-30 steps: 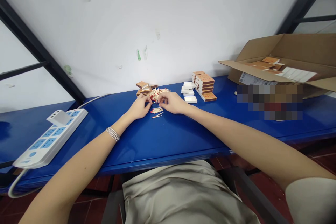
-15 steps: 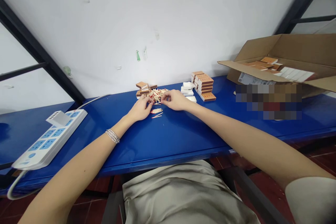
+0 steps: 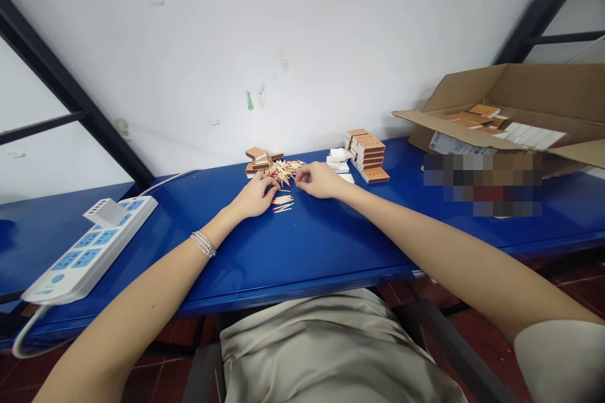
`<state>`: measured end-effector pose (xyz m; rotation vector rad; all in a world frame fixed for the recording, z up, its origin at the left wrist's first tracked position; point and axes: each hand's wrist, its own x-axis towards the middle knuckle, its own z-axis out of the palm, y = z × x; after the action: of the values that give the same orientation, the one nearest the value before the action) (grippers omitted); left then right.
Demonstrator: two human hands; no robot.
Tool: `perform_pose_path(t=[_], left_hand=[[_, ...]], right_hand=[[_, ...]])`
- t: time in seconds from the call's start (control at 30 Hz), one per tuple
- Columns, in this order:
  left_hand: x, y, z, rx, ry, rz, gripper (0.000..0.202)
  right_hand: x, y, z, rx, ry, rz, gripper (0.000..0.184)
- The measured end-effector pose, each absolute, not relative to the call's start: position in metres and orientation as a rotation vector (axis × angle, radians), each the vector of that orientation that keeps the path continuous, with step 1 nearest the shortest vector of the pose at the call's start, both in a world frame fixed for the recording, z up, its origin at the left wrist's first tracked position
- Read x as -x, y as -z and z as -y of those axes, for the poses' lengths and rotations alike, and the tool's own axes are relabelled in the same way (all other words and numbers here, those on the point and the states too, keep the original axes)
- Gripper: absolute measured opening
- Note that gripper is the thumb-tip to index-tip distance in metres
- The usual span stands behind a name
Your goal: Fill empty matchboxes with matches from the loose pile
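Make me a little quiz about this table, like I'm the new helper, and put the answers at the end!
1. True or false: the left hand has a bracelet on its wrist.

2. Which is the right hand nearest to?
A. the power strip
B. the loose matches
C. the floor

3. Fill in the gap: the open box at the right end of the blue table is made of ____.

Key: 1. True. 2. B. 3. cardboard.
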<state>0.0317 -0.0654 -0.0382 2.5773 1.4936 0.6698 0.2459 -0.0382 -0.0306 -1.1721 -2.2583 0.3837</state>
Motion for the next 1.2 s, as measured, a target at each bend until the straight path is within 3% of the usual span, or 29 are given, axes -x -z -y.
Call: perform_pose_path(t=[0.43,0.7,0.87,1.07,1.2], left_hand=[[-0.034,0.028,0.074,-2.544,-0.605,-1.477,0.035],[-0.035,0.030,0.073,-2.530,-0.661,-1.535,0.024],[-0.035,0.030,0.075,-2.506,-0.736,-1.542,0.019],[-0.036,0.028,0.078,-2.437,-0.950,-1.403,0.024],[-0.036,0.027,0.079,-2.492,-0.889,-1.376,0.018]], right_hand=[[-0.227,0.044,0.033,1.396,-0.153,2.185,0.018],[-0.230,0.039,0.034,1.521,-0.123,2.014,0.016],[-0.229,0.032,0.041,1.414,-0.344,1.896,0.008],[-0.217,0.039,0.050,1.045,-0.929,1.846,0.007],[-0.215,0.044,0.052,0.948,-0.840,1.945,0.010]])
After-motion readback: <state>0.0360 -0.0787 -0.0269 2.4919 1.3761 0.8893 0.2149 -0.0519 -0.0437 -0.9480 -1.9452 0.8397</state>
